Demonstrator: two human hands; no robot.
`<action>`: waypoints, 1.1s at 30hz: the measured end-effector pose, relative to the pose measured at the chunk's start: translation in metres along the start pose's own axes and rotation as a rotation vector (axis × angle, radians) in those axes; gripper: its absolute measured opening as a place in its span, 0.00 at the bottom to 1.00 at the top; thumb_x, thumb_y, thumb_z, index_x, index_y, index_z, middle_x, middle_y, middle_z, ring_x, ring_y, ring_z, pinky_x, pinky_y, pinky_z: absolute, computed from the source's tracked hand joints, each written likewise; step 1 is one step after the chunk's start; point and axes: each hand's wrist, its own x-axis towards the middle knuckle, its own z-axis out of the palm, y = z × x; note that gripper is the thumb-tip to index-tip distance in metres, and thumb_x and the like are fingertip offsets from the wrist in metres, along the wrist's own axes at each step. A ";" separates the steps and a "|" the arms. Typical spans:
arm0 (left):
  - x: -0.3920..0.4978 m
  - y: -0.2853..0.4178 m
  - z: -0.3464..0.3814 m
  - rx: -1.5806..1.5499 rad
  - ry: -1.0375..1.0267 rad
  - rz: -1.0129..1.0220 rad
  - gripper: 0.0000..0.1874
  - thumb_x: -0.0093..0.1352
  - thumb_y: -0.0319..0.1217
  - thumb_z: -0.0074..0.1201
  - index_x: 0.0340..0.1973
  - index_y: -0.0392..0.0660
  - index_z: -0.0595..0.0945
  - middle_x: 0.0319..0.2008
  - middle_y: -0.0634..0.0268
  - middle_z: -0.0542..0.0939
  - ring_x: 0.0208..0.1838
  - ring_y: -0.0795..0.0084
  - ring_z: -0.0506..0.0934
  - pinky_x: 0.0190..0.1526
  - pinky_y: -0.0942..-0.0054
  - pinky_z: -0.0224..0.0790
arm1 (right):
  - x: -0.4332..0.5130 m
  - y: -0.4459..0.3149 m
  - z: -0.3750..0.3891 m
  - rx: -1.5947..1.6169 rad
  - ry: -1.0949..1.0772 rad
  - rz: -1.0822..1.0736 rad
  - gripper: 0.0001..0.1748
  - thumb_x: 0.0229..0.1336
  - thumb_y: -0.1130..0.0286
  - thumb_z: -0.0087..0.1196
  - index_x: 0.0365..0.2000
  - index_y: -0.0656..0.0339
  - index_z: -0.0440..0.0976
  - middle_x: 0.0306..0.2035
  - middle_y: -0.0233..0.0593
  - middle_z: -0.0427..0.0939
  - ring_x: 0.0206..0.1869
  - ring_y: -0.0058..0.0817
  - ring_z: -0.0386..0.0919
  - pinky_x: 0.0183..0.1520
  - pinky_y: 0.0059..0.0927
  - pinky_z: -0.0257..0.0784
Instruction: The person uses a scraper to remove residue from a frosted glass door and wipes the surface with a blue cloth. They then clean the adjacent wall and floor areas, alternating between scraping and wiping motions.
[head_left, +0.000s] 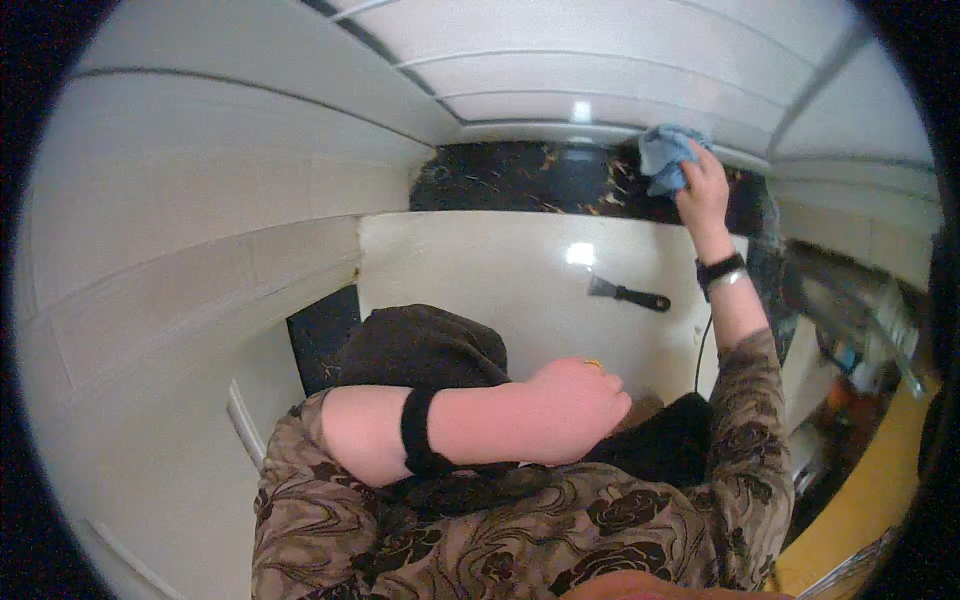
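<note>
My right hand (703, 187) is shut on a crumpled blue cloth (664, 161). The cloth lies against the back edge of a black marble-patterned strip (517, 176), where it meets the white tiled wall. My left arm is bent across my body. The left hand (577, 409) is curled, with a gold ring on it, and its fingertips are hidden, so whether it holds anything does not show. A scraper (630, 292) with a black handle and flat metal blade rests on the glossy white surface (465, 255), apart from both hands.
White wall panels (172, 187) close in on the left, and a tiled wall (600, 75) rises ahead. Dark brown fabric (427, 345) bulges up left of the scraper. A thin black cord (703, 356) runs near my right forearm. Blurred objects and a yellow surface (862, 495) lie right.
</note>
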 end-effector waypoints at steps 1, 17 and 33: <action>-0.001 -0.001 0.000 0.008 0.008 -0.014 0.12 0.58 0.32 0.56 0.34 0.40 0.76 0.31 0.54 0.77 0.37 0.53 0.78 0.39 0.58 0.73 | 0.018 -0.025 -0.005 0.091 0.109 -0.185 0.14 0.37 0.82 0.55 0.31 0.62 0.75 0.50 0.44 0.76 0.50 0.46 0.75 0.53 0.42 0.71; -0.019 0.003 0.009 -0.004 -0.004 -0.007 0.10 0.56 0.29 0.53 0.31 0.38 0.77 0.31 0.53 0.78 0.37 0.52 0.79 0.39 0.58 0.74 | 0.083 -0.145 0.129 -0.284 -0.238 -0.915 0.13 0.53 0.64 0.49 0.36 0.51 0.81 0.56 0.27 0.71 0.57 0.28 0.66 0.64 0.30 0.57; 0.023 -0.027 -0.028 0.105 -0.063 -0.081 0.10 0.58 0.30 0.50 0.31 0.37 0.81 0.29 0.50 0.82 0.35 0.48 0.80 0.36 0.53 0.73 | 0.251 -0.227 -0.081 -0.168 0.505 -0.784 0.03 0.44 0.61 0.56 0.21 0.45 0.74 0.56 0.23 0.73 0.47 0.25 0.69 0.60 0.40 0.58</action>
